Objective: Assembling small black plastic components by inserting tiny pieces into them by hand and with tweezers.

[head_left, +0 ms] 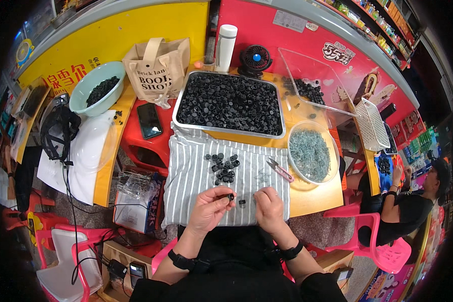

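Observation:
Between the fingertips of my left hand [210, 210] is a small round black plastic cap [230, 197]. My right hand [270, 207] has thumb and fingers pressed together; whatever is between them is too small to make out. Both hands hover over a grey-and-white striped cloth [186, 186]. One loose black part [242, 203] lies between them. Farther up the cloth sits a loose cluster of black caps [225, 171], with a few thin clear pieces [262, 177] to its right. Pink-handled snips [282, 171] rest near the cloth's right edge.
A metal tray [236, 133] heaped with black caps stands behind the cloth. Right of it is a round tub [311, 178] of translucent bluish pieces. A phone [149, 121] lies on a red stool [136, 148]. A tote bag [156, 70], white bottle [226, 48] and small fan [255, 60] stand behind.

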The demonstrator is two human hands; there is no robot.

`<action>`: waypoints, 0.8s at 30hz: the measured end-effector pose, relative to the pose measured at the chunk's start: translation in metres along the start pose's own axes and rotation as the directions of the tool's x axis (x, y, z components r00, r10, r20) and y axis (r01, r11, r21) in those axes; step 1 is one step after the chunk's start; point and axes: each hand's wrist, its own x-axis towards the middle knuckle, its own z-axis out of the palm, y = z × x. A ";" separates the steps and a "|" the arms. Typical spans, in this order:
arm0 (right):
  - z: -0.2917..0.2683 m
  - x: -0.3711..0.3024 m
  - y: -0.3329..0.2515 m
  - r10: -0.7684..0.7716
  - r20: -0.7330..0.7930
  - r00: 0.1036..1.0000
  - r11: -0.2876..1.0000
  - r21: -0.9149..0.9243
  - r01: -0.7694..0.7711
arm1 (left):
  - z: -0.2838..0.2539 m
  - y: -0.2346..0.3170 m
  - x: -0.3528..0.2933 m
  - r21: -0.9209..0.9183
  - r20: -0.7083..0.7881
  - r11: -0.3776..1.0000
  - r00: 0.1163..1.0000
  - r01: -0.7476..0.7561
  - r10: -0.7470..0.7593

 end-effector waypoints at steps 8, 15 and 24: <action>-0.014 0.007 -0.005 -0.004 0.116 0.993 0.997 -0.078 0.013 | -0.004 -0.003 0.001 0.013 0.004 1.000 1.000 0.004 -0.004; -0.030 0.009 -0.004 0.146 0.130 0.981 0.988 0.026 -0.150 | 0.000 0.000 0.002 -0.002 -0.010 1.000 1.000 0.019 -0.019; -0.024 -0.010 0.004 0.215 -0.080 0.973 0.973 -0.064 -0.221 | 0.004 -0.001 0.006 0.035 -0.021 0.999 1.000 -0.022 0.023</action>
